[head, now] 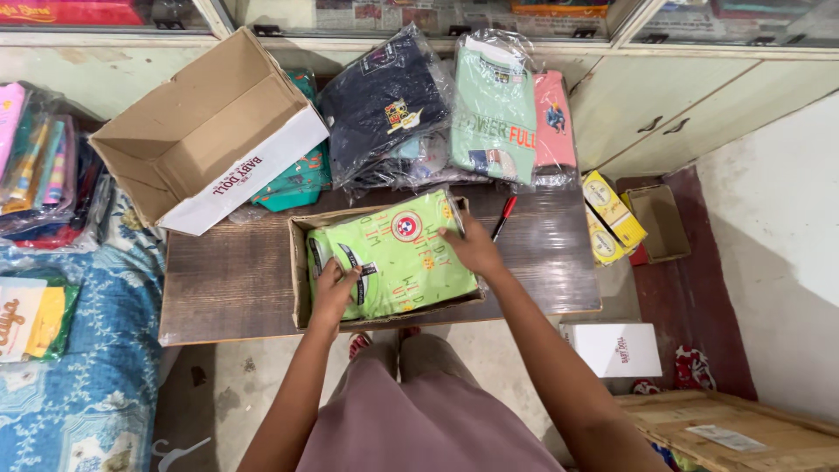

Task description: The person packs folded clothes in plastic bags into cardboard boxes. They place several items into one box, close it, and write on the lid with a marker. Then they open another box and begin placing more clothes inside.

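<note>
A folded lime-green shirt in a clear plastic bag (398, 253) lies in a shallow cardboard box (299, 271) on a dark wooden table (227, 280). My left hand (335, 293) grips the bag's near left edge. My right hand (472, 246) presses on its right edge, fingers spread on the plastic. Behind the box lie bagged folded shirts: a navy one (384, 105), a mint-green one (494, 114) and a pink one (553, 122).
A large open cardboard box (205, 131) sits tilted at the table's back left, over teal bagged garments (301, 179). A red pen (504, 216) lies right of the shallow box. Yellow boxes (612, 214), a white box (614, 348) and a wooden crate (734, 433) stand on the floor at right. Bagged clothes (44, 166) pile on the left.
</note>
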`<action>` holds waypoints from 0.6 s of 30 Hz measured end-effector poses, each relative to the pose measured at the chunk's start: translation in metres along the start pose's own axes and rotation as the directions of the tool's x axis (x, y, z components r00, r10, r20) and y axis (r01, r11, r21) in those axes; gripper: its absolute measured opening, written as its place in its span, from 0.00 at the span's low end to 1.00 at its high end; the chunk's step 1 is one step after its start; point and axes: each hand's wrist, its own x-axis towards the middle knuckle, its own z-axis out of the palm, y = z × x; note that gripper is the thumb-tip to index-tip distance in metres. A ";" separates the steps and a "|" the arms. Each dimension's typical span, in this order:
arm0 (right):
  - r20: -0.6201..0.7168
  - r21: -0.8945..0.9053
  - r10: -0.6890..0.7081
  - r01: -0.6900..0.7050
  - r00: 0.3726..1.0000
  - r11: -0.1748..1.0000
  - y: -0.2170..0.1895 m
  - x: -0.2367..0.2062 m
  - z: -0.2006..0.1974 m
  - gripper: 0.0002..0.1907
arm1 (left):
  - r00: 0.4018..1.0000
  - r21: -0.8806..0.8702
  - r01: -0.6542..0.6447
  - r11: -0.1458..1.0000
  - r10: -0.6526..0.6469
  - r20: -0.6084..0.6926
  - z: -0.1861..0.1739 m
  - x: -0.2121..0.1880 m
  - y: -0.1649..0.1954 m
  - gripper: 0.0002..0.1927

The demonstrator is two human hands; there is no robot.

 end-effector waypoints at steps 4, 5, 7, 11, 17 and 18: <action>-0.035 -0.356 0.199 -0.198 0.979 0.913 -0.010 -0.006 0.010 0.26 | 1.000 0.335 -0.011 0.942 0.008 0.011 0.018 0.031 -0.002 0.20; -0.043 -0.385 0.227 -0.225 0.973 0.895 -0.016 -0.010 0.010 0.27 | 1.000 0.473 0.021 0.881 -0.027 0.005 0.019 0.035 0.000 0.19; -0.097 -0.356 0.160 -0.184 0.982 0.916 -0.027 -0.022 0.010 0.33 | 0.991 0.266 0.088 0.960 -0.112 0.075 0.016 0.036 -0.001 0.20; -0.191 -0.464 -0.200 0.091 0.961 0.881 -0.033 -0.068 0.029 0.45 | 0.970 0.151 -0.244 0.958 0.243 0.023 0.016 0.028 -0.013 0.22; -0.062 -0.590 0.055 -0.081 0.997 0.803 -0.011 -0.080 0.067 0.44 | 0.972 0.330 -0.233 0.915 0.211 0.101 0.024 0.039 -0.022 0.34; -0.043 -0.544 0.147 -0.147 0.988 0.826 -0.006 -0.079 0.068 0.46 | 0.954 0.307 -0.298 0.904 0.268 0.137 0.028 0.044 -0.019 0.34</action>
